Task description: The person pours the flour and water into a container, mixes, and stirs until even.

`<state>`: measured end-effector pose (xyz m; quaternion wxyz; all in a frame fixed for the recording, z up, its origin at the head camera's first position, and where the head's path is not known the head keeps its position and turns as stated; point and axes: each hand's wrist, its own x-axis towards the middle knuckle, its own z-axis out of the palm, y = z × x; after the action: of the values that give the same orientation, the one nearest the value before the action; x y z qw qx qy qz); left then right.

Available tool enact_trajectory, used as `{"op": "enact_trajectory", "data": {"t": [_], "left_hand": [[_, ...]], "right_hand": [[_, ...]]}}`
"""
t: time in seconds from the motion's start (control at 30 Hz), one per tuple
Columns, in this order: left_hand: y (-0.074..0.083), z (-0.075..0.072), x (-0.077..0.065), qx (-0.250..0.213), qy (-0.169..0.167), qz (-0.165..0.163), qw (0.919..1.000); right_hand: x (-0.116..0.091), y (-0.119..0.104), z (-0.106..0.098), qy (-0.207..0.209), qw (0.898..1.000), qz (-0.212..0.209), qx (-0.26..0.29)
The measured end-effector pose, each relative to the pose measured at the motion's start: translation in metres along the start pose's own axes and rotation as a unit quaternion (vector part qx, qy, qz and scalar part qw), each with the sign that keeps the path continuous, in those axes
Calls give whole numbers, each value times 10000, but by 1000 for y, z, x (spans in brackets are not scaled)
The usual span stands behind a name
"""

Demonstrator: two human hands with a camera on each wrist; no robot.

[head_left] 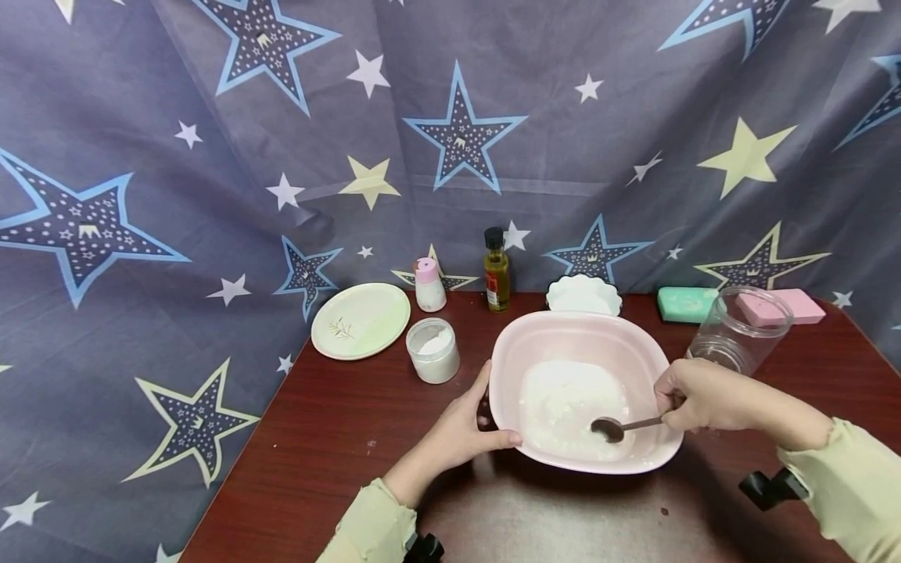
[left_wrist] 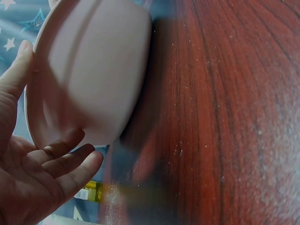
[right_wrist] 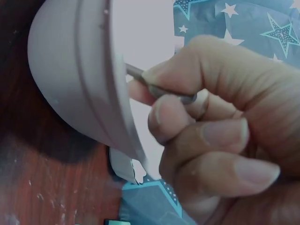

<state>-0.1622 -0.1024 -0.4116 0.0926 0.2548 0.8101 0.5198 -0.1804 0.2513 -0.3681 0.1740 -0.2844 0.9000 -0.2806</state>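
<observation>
A pink plastic basin (head_left: 580,338) is in front of me, with white, wet-looking flour (head_left: 563,395) spread over its bottom. My left hand (head_left: 461,426) holds the basin's left side, thumb at the rim and fingers against the outer wall, as the left wrist view (left_wrist: 42,173) also shows. At the right side, my right hand (head_left: 711,395) grips the handle of a dark brown spoon (head_left: 608,428) between thumb and curled fingers. The spoon's bowl is down at the white mixture. In the right wrist view the spoon handle (right_wrist: 136,71) crosses the basin rim; its bowl is hidden there.
Left of the basin are an open jar of white powder (head_left: 435,361) and a plate (head_left: 380,328). Behind stand a pink-capped shaker (head_left: 430,291), an oil bottle (head_left: 497,277) and a white scalloped dish (head_left: 584,293). A clear jar (head_left: 753,336), green sponge (head_left: 679,305) and pink sponge (head_left: 802,306) are right.
</observation>
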Motion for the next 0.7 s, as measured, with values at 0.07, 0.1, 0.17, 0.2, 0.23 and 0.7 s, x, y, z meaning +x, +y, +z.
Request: {"op": "enact_trajectory", "data": {"t": [0.07, 0.1, 0.17, 0.2, 0.23, 0.7], "left_hand": [[-1, 0, 0, 6, 15, -3, 10000], [0, 0, 0, 7, 22, -15, 10000], [0, 0, 0, 34, 21, -53, 10000], [-1, 0, 0, 51, 14, -67, 10000], [-4, 1, 1, 51, 15, -78, 10000], [-42, 7, 6, 84, 68, 137, 9998]], "right_hand": [[2, 0, 4, 51, 9996, -272, 27], [3, -1, 6, 81, 9993, -374, 41], [6, -3, 10, 156, 9981, -594, 41], [8, -5, 13, 191, 9974, -694, 36], [10, -6, 15, 237, 9967, -770, 20], [43, -24, 45, 885, 9859, -1418, -30]]}}
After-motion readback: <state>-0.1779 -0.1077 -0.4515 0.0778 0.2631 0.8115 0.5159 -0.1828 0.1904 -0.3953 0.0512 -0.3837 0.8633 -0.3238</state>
